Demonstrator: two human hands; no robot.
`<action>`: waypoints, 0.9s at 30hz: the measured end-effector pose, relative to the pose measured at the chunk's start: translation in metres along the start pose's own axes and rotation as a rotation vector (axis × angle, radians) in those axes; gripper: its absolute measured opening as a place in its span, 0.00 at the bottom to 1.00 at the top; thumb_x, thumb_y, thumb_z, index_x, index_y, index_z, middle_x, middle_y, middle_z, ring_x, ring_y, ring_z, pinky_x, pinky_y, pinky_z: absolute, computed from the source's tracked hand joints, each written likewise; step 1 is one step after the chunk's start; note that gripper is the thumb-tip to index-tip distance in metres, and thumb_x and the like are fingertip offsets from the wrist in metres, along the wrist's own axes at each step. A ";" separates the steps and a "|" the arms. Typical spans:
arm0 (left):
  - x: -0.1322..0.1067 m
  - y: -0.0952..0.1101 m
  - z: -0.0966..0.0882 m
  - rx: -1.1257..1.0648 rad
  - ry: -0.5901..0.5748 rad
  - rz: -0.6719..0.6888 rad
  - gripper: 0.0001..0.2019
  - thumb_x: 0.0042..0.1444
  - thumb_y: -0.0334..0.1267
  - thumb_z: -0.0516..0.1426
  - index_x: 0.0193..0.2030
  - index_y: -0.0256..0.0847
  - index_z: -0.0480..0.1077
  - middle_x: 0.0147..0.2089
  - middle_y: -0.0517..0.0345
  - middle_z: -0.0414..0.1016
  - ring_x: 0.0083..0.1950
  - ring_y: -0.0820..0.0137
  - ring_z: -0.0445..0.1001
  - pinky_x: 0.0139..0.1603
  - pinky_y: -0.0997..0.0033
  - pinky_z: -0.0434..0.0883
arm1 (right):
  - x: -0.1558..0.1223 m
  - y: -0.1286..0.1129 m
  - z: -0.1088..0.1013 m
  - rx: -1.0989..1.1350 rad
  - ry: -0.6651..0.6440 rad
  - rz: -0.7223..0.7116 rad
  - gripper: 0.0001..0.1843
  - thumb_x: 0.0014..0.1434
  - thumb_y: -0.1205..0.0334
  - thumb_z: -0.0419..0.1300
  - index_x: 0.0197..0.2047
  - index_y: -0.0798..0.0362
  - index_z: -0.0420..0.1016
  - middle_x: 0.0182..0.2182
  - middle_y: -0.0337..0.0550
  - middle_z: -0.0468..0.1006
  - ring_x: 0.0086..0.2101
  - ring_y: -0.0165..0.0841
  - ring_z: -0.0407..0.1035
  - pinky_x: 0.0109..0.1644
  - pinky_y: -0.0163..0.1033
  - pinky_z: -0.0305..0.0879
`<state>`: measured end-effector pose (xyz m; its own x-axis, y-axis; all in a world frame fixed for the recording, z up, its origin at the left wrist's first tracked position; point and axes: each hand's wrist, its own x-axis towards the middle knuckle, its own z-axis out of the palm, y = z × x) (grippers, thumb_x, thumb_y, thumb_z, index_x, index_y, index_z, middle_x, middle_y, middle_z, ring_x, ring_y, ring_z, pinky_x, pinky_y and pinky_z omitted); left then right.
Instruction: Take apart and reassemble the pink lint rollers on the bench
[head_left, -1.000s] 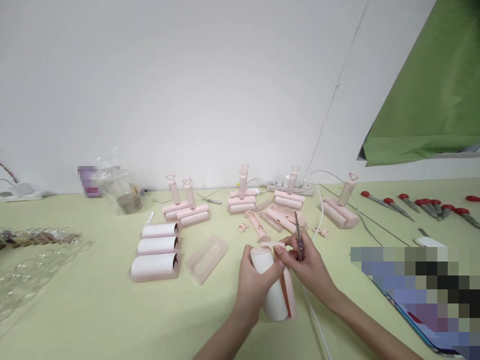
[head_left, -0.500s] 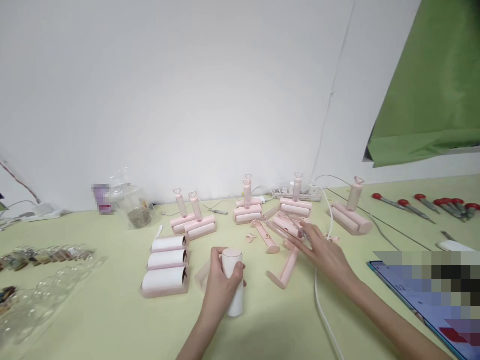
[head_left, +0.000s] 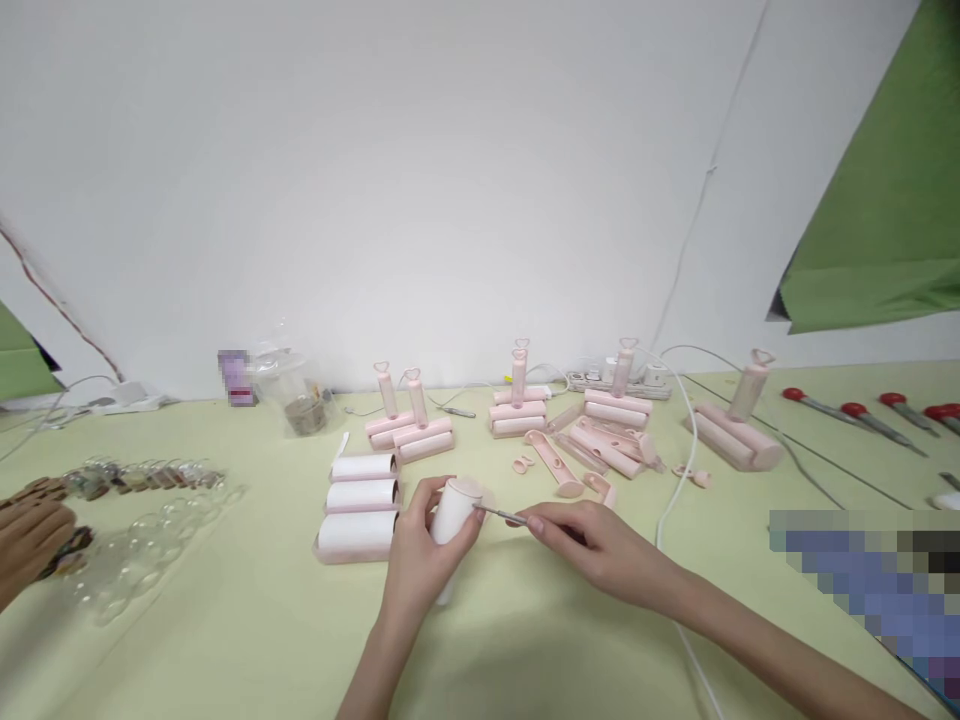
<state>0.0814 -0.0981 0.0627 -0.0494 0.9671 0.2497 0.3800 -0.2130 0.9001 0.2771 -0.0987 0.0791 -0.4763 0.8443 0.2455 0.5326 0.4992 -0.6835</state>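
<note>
the left hand (head_left: pixel 418 562) has its fingers wrapped around a white roll (head_left: pixel 453 508), held tilted just above the table (head_left: pixel 225 640). the right hand (head_left: pixel 600 545) pinches a thin metal tool (head_left: pixel 501 515), whose tip touches the roll's upper end. just to the left lie three more rolls (head_left: pixel 364 505) side by side. pink lint rollers (head_left: pixel 517 410) stand behind, and red-handled screwdrivers (head_left: pixel 855 420) lie far right. another person's hand (head_left: pixel 30 535) rests at the left edge.
</note>
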 end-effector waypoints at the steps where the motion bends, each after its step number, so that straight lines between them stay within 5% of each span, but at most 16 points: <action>1: 0.000 0.001 0.000 -0.010 0.008 -0.006 0.16 0.45 0.43 0.58 0.41 0.42 0.63 0.39 0.56 0.74 0.42 0.64 0.73 0.39 0.68 0.69 | 0.002 0.001 0.001 -0.003 -0.001 -0.006 0.20 0.60 0.50 0.45 0.26 0.50 0.71 0.16 0.35 0.62 0.20 0.29 0.57 0.22 0.33 0.51; 9: 0.002 -0.007 -0.002 -0.030 0.056 -0.004 0.16 0.45 0.44 0.58 0.41 0.42 0.65 0.36 0.56 0.75 0.39 0.64 0.73 0.38 0.67 0.68 | 0.006 0.007 0.007 -0.102 -0.024 0.022 0.21 0.62 0.53 0.41 0.22 0.51 0.60 0.17 0.35 0.60 0.20 0.29 0.57 0.24 0.34 0.49; 16: 0.003 -0.009 -0.015 0.065 -0.039 -0.091 0.15 0.44 0.47 0.58 0.37 0.41 0.67 0.35 0.55 0.75 0.37 0.62 0.73 0.35 0.69 0.67 | 0.014 0.022 0.014 -0.163 -0.026 0.127 0.22 0.62 0.52 0.41 0.25 0.51 0.68 0.17 0.36 0.65 0.20 0.31 0.60 0.24 0.34 0.50; 22: 0.010 -0.015 -0.020 0.349 0.081 -0.143 0.15 0.44 0.50 0.56 0.36 0.45 0.69 0.34 0.55 0.75 0.35 0.59 0.73 0.31 0.70 0.64 | 0.026 0.028 0.001 0.013 0.168 0.102 0.18 0.60 0.51 0.45 0.37 0.50 0.71 0.33 0.41 0.73 0.30 0.33 0.65 0.32 0.37 0.59; 27: 0.016 0.005 -0.022 0.670 -0.041 -0.069 0.12 0.41 0.45 0.57 0.34 0.46 0.71 0.28 0.55 0.76 0.30 0.57 0.73 0.24 0.71 0.58 | 0.041 0.005 -0.014 0.107 0.170 -0.012 0.17 0.60 0.52 0.45 0.35 0.51 0.72 0.31 0.41 0.71 0.33 0.33 0.64 0.35 0.37 0.59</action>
<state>0.0617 -0.0864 0.0791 -0.0643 0.9827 0.1740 0.8689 -0.0306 0.4941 0.2703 -0.0592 0.0959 -0.3528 0.8635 0.3603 0.4461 0.4937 -0.7465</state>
